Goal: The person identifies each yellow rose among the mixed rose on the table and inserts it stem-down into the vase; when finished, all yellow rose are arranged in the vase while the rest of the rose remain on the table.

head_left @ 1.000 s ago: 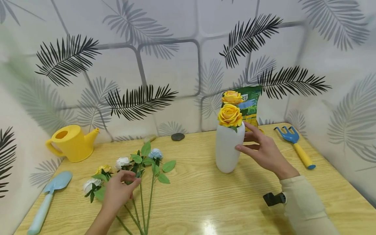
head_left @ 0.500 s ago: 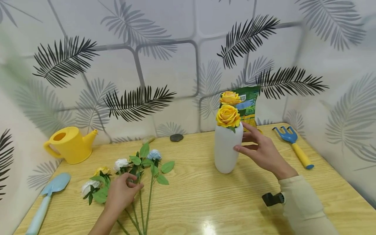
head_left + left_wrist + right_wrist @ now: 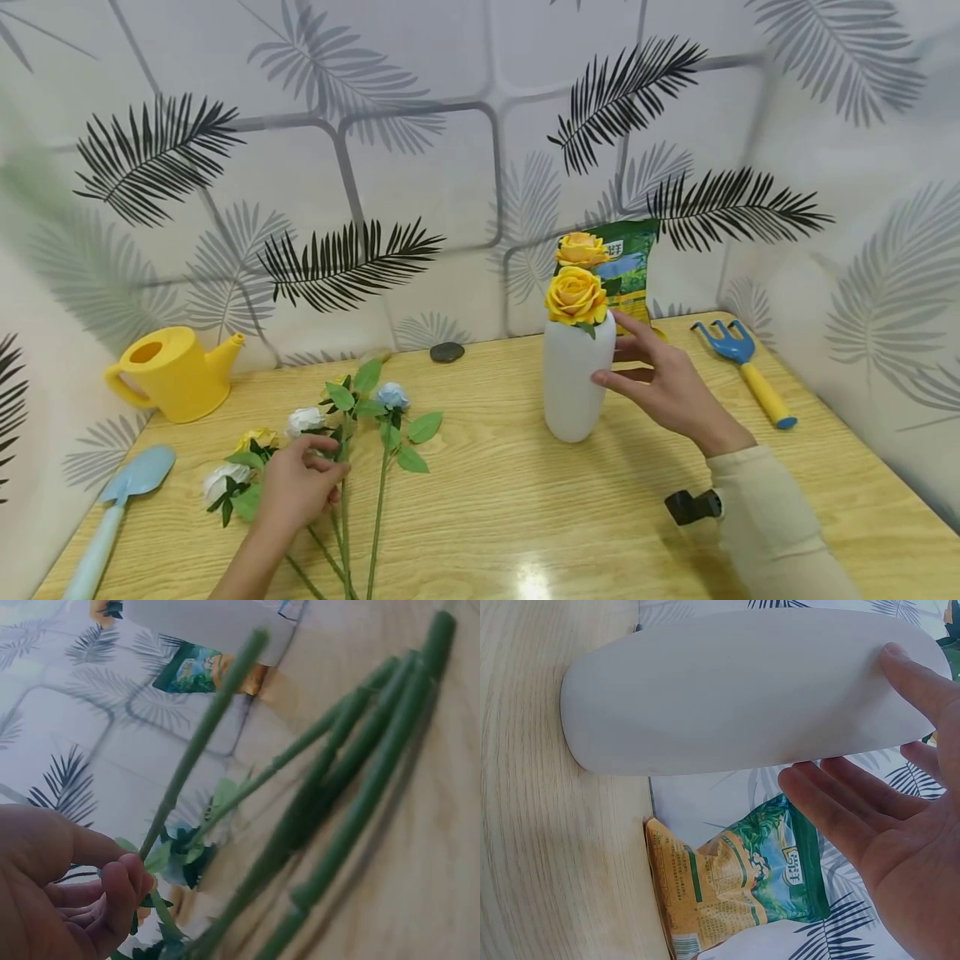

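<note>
Palm-leaf wallpaper, pale wood table (image 3: pixel 525 500) — flower arranging under way.

On the left, left hand (image 3: pixel 296 492) curled round one green stem (image 3: pixel 202 742) picked from the loose bunch of flowers (image 3: pixel 330 425) lying flat near the front edge; on the right, right hand (image 3: pixel 667 387) with fingers straight, thumb tip (image 3: pixel 915 671) touching the upright white vase (image 3: pixel 573 383), other fingers just off it. Two yellow roses (image 3: pixel 576 293) already standing in the vase, seed bag (image 3: pixel 630 267) behind. Likely trouble — leaves snagging neighbouring stems and dragging the bunch along; tall narrow vase, only lightly steadied, tipping if knocked.
</note>
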Tool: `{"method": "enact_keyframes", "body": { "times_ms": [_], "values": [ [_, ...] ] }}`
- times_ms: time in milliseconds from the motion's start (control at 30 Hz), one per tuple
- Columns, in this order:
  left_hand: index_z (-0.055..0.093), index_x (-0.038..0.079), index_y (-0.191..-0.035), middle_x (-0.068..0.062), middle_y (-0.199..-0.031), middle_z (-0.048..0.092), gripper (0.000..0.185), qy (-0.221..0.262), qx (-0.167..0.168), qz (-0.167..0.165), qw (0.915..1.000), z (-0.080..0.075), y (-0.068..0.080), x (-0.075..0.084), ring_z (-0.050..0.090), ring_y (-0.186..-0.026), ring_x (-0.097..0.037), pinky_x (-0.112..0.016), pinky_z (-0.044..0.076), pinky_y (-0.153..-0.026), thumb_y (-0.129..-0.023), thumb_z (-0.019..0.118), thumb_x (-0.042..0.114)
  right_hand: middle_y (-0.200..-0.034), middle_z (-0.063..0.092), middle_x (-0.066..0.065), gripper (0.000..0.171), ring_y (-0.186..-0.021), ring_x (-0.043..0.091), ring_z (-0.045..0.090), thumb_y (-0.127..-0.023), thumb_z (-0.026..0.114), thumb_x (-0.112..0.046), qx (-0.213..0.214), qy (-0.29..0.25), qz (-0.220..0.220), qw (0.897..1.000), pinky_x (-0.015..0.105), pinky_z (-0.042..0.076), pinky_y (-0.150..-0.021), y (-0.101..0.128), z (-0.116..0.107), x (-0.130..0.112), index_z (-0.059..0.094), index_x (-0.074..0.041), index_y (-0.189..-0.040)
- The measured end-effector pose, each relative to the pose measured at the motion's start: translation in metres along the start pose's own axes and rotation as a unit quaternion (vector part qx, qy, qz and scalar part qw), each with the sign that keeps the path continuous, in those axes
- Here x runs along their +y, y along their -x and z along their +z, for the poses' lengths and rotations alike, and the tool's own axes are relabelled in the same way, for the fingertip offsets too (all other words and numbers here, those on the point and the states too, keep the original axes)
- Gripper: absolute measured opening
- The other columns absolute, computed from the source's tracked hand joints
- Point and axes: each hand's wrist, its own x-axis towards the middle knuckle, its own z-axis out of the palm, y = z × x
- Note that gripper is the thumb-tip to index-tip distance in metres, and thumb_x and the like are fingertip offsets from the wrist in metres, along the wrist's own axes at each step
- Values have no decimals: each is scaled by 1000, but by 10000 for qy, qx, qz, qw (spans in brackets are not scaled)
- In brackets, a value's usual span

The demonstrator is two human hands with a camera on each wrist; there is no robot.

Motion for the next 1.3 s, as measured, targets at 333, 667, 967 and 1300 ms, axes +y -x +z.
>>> {"method": "enact_keyframes", "body": {
  "times_ms": [333, 667, 967, 1300],
  "values": [
    [59, 2, -130, -10, -91, 72, 36, 269, 297, 682, 9969, -6, 10, 43, 65, -59, -15, -29, 55, -53, -95, 68, 6, -134, 62, 19, 81, -119, 34, 65, -93, 74, -22, -6, -47, 77, 10000, 46, 59, -92, 1, -2, 3, 28, -21, -160],
    [62, -1, -126, -5, -91, 67, 33, 1500, 579, 2576, 9528, 17, 11, 102, 62, -60, -7, -23, 54, -53, -93, 67, -5, -133, 63, 18, 80, -119, 33, 65, -93, 75, -23, -17, -118, 84, 9999, 45, 59, -92, 2, -2, 3, 29, -21, -159],
    [58, -5, -129, -8, -94, 65, 38, 2194, 208, 3748, 9005, 51, -4, 151, 62, -64, -9, -22, 54, -56, -92, 65, -10, -134, 62, 19, 79, -119, 35, 65, -94, 73, -22, -19, -146, 74, 9999, 49, 58, -93, 1, -2, -1, 28, -19, -159],
    [55, -8, -129, -20, -96, 64, 37, 2489, 239, 4558, 8542, 78, -19, 206, 63, -72, -4, -21, 55, -61, -93, 65, -8, -135, 62, 21, 81, -119, 35, 65, -93, 74, -18, -12, -205, -64, 9998, 49, 58, -93, 1, -2, -2, 27, -18, -159]
  ]
}}
